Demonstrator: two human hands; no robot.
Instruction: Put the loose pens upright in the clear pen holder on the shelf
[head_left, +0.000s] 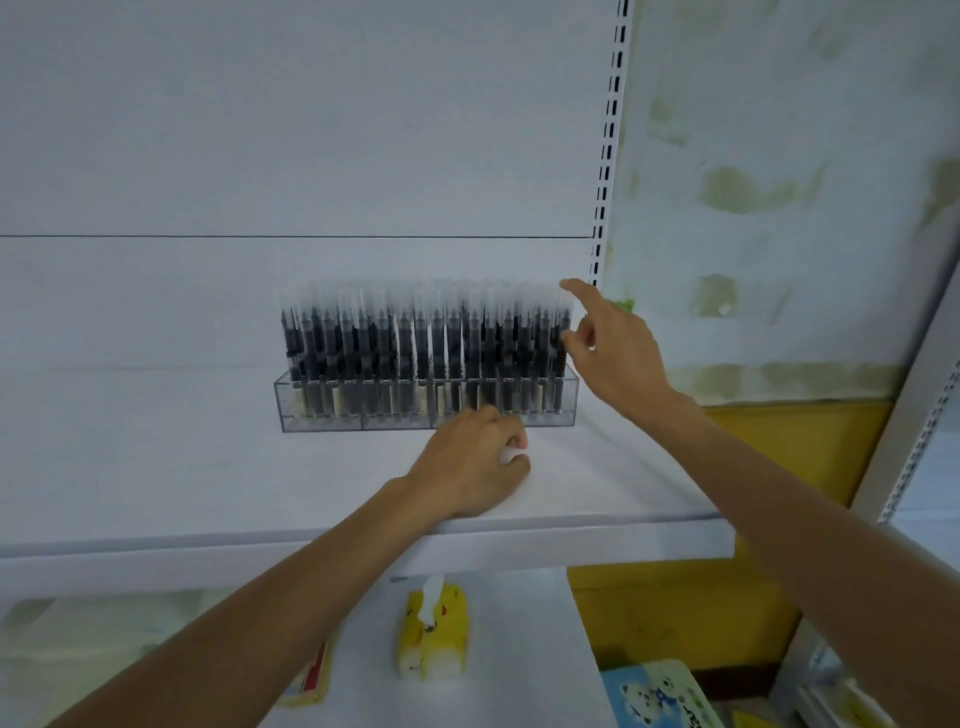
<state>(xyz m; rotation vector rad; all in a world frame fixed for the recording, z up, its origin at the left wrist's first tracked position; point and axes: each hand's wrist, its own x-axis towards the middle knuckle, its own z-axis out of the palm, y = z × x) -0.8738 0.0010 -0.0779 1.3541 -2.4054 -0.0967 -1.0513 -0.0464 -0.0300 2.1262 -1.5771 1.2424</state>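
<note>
A clear pen holder (322, 415) stands on the white shelf (156, 467), packed with several upright black pens (415, 343) with clear caps. My left hand (470, 462) rests on the shelf just in front of the holder, fingers curled, with something white showing at its fingertips; what it is I cannot tell. My right hand (610, 345) is raised at the holder's right end, index finger stretched out above the last pen caps, the other fingers bent beside the rightmost pens.
The shelf's front edge (571, 540) runs across below my arms. A slotted upright (608, 156) stands at the back right. On the lower shelf lie a yellow tissue pack (434, 631), a blue printed pack (660, 693) and a red-edged item (317, 670).
</note>
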